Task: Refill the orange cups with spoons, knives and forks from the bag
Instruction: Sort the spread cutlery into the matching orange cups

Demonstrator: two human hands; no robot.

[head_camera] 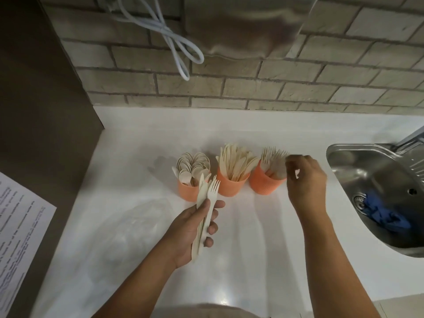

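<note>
Three orange cups stand in a row on the white counter. The left cup [187, 191] holds spoons, the middle cup [231, 185] holds knives, and the right cup [263, 183] holds forks. My left hand [195, 228] grips a small bundle of wooden cutlery [207, 203], with a fork and a knife showing, just in front of the spoon cup. My right hand [306, 180] is at the right side of the fork cup. Its curled fingertips pinch a blurred fork [278, 167] that stands in that cup. A clear plastic bag [135, 228] lies flat to the left.
A steel sink [367, 171] with a blue cloth [383, 214] in it is set into the counter at the right. The brick wall runs behind the cups, with a white cable [181, 49] hanging on it. A printed sheet [16, 228] sits at the far left.
</note>
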